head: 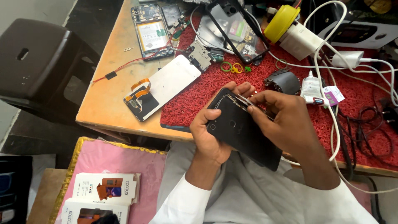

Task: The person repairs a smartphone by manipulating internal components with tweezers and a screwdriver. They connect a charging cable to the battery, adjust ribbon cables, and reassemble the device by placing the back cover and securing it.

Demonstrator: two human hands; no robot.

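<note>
- Dark brown plastic stool (37,62) stands at far left, beside the orange wooden table (108,103).
- White phone screen panel (162,87) with an orange ribbon cable lies across the table's edge and the red looped mat (365,103).
- Left hand (209,135) curls tightly round the black flat smartphone (244,132), held tilted above the person's lap, near the table's front edge.
- Right hand (286,122) pinches thin metal tweezers (244,99) at the phone's upper edge.
</note>
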